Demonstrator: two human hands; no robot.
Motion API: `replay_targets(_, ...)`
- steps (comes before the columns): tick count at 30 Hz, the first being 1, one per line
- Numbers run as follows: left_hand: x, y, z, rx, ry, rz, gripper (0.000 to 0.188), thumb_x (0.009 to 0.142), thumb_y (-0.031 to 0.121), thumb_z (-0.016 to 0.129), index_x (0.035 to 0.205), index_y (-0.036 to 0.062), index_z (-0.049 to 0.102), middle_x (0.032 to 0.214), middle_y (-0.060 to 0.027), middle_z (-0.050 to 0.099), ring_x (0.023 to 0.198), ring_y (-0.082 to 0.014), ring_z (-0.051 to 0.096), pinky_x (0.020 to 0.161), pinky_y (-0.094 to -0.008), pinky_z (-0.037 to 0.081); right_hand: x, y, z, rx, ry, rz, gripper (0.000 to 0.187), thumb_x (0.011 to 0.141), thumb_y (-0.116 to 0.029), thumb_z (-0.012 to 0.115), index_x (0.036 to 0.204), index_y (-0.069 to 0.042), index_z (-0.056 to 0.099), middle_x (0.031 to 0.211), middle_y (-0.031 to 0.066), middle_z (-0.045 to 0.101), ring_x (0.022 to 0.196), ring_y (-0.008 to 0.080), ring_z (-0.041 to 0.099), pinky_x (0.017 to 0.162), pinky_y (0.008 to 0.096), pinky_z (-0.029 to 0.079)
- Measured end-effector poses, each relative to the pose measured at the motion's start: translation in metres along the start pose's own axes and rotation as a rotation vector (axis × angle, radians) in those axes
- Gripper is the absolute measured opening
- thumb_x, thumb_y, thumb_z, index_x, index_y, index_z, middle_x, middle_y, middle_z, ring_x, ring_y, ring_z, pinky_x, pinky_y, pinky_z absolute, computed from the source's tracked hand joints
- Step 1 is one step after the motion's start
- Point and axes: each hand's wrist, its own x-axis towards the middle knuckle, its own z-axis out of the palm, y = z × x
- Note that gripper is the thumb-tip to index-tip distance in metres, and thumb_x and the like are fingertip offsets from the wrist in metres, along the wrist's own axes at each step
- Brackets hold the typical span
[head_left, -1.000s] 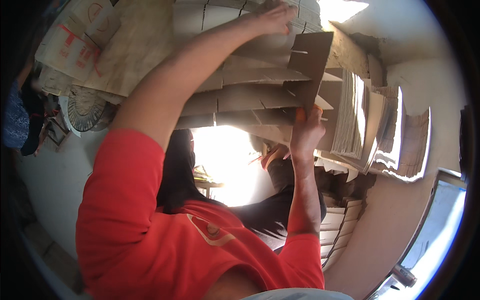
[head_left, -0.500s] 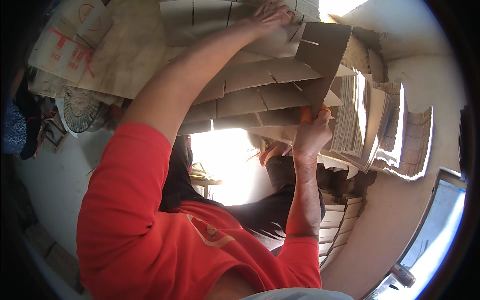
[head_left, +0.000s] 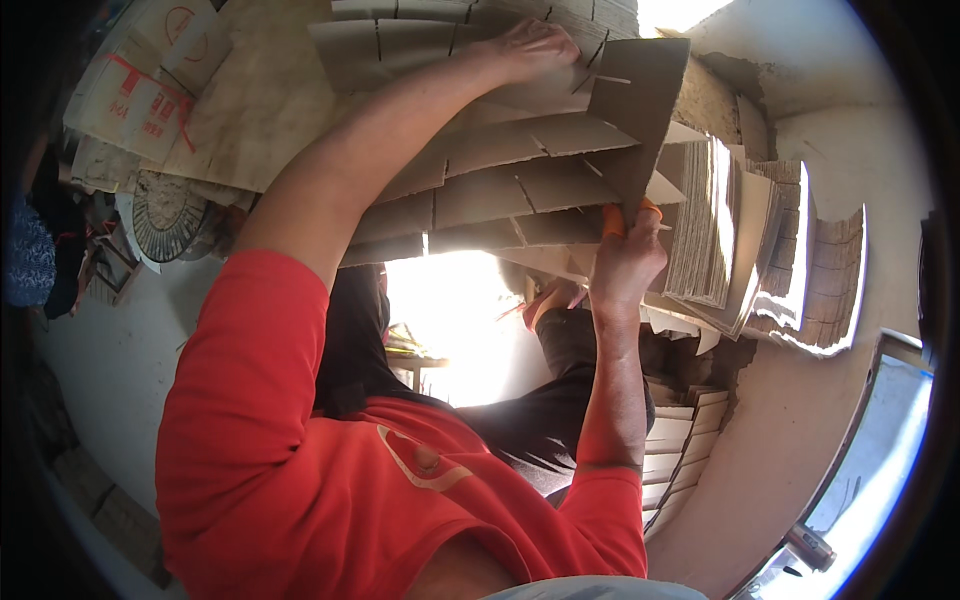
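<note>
Slotted brown cardboard dividers, fanned, overlapping. Left hand flat on top; right hand grip pinches one strip's lower edge.

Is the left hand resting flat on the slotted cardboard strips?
Yes, the left hand lies palm-down on the slotted cardboard strips.

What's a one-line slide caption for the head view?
Left hand presses slotted cardboard strips flat while right hand slots in an upright cardboard divider.
</note>
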Motion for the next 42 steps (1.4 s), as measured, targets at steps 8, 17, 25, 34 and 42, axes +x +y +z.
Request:
replay_targets(8,-0.009,0.003,-0.005,-0.285,0.054,-0.054,0.010,0.063,-0.006,0.055,0.070,0.0013,0.051,0.072,-0.0174,0.057,0.073,-0.0369,0.058,0.059,-0.0447,0.046,0.004,-0.003,-0.001,0.009,-0.107,-0.022,0.018,0.083,0.001,0.057,0.099,0.001,0.049,0.069,0.0215,0.060,0.064,0.0386,0.061,0.053,0.0390,0.047)
replay_targets(17,-0.019,0.019,-0.032,-0.438,-0.020,-0.014,0.017,0.065,-0.006,0.059,0.068,-0.0009,0.043,0.064,-0.0176,0.049,0.062,-0.0329,0.054,0.056,-0.0426,0.038,0.013,-0.001,0.002,-0.084,-0.214,-0.101,0.018,0.080,0.002,0.054,0.096,0.005,0.047,0.066,0.0251,0.058,0.065,0.0420,0.060,0.055,0.0457,0.047)
replay_targets(25,-0.021,0.007,-0.032,-0.391,-0.221,0.002,0.019,0.066,-0.006,0.065,0.077,-0.0032,0.050,0.073,-0.0163,0.052,0.073,-0.0292,0.055,0.063,-0.0396,0.041,0.031,-0.016,0.003,-0.241,-0.416,-0.020,0.037,0.080,-0.002,0.052,0.117,0.004,0.048,0.076,0.0263,0.059,0.074,0.0428,0.059,0.060,0.0475,0.045)
replay_targets(34,-0.071,-0.042,-0.059,-0.436,-0.233,-0.184,0.040,0.070,0.013,0.073,0.106,0.0015,0.058,0.097,-0.0119,0.058,0.093,-0.0238,0.057,0.077,-0.0362,0.045,0.039,-0.031,0.009,-0.376,-0.551,-0.120,0.049,0.081,0.004,0.038,0.130,0.006,0.034,0.082,0.0271,0.061,0.080,0.0403,0.062,0.067,0.0477,0.046)
replay_targets(42,-0.108,0.011,-0.163,-0.294,-0.303,-0.318,0.043,0.066,0.019,0.077,0.102,0.0019,0.061,0.084,-0.0091,0.061,0.075,-0.0222,0.058,0.068,-0.0343,0.047,0.044,-0.009,0.009,-0.191,-0.318,0.002,0.043,0.077,-0.010,0.059,0.120,-0.007,0.056,0.088,0.0175,0.065,0.083,0.0347,0.063,0.073,0.0449,0.049)
